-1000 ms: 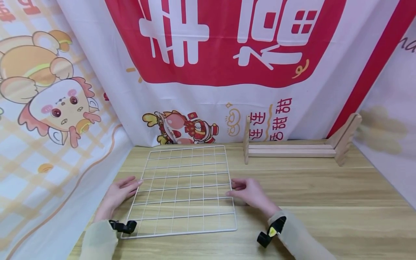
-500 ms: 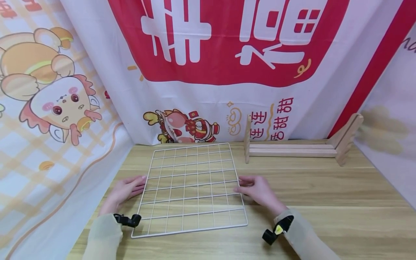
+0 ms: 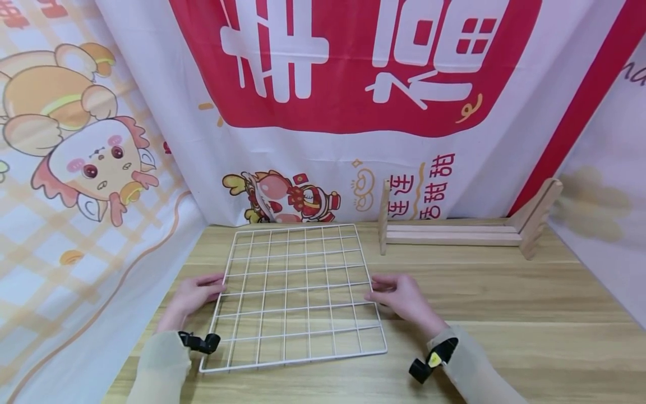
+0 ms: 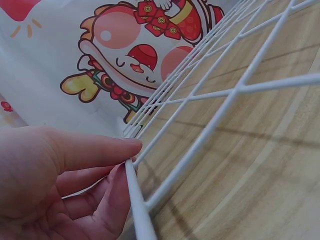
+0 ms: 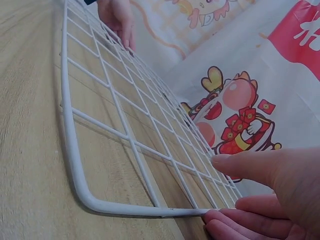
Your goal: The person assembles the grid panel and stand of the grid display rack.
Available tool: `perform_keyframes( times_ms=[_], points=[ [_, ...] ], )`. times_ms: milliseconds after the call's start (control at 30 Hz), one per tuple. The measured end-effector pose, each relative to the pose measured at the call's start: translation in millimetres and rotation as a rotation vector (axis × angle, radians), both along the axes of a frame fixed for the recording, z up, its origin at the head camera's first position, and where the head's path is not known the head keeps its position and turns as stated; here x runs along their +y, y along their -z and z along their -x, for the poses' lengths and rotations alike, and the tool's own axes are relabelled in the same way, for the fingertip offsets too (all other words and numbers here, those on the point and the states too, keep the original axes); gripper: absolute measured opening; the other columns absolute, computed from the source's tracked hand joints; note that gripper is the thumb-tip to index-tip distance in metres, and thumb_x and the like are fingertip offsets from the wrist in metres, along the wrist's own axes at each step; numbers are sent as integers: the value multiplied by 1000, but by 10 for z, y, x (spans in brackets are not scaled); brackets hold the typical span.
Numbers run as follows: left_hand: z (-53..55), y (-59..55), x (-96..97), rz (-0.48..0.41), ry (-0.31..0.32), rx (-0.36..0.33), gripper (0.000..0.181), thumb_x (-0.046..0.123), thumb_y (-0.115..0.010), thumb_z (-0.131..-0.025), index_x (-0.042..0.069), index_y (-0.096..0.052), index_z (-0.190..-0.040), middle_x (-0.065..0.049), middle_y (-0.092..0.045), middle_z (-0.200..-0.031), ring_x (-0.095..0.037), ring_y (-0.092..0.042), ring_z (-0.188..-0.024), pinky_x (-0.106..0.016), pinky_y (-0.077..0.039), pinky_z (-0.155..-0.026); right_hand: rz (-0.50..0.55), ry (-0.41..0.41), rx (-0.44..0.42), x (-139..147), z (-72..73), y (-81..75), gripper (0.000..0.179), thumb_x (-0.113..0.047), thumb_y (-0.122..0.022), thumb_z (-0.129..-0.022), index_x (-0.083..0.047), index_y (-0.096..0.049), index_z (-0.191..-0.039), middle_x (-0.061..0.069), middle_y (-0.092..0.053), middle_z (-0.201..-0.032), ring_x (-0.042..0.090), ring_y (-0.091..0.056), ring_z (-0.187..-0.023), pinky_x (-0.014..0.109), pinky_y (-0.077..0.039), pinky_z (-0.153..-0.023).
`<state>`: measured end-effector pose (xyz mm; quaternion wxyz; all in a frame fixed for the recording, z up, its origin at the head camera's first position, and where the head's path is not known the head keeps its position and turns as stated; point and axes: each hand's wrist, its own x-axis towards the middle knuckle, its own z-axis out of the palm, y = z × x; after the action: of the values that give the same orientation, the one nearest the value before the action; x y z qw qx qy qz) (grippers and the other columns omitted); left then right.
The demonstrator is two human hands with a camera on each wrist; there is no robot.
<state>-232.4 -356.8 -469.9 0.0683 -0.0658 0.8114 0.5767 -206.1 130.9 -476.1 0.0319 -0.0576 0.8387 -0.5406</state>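
A white wire grid panel point(image 3: 286, 290) lies over the wooden table, its near edge tilted slightly in the head view. At the left edge, my left hand point(image 3: 192, 294) pinches the outer wire; the left wrist view shows the thumb on top and curled fingers underneath. My right hand point(image 3: 406, 297) holds the opposite edge. In the right wrist view, that thumb point(image 5: 235, 165) reaches over the grid while the fingertips point(image 5: 225, 225) sit under the rim wire. Thin shadows of the wires fall on the wood in both wrist views.
Behind and to the right stands a light wooden rack point(image 3: 454, 235) with two upright notched ends and a crossbar. Printed cloth point(image 3: 303, 146) hangs along the back, and more cloth point(image 3: 101, 269) covers the left side. Wood-grain tabletop point(image 3: 479, 303) extends right of the grid.
The grid panel has shifted right and turned slightly, both hands moving right with it. Over the last half second it has barely moved, while my left fingers have closed around its edge.
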Motion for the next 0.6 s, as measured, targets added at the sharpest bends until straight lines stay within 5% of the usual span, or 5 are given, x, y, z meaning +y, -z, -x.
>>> perform_keyframes(
  times_ms=[600],
  points=[
    [-44,-62,73,77,-49,2,54,13,-74,-95,-8,-54,-141,-23,-61,-135,-5,-68,-96,-21,-57,-84,69,-1,15,84,48,84,36,0,-81,-85,10,-70,-118,18,-74,-106,20,-73,-87,25,-60,-72]
  ],
)
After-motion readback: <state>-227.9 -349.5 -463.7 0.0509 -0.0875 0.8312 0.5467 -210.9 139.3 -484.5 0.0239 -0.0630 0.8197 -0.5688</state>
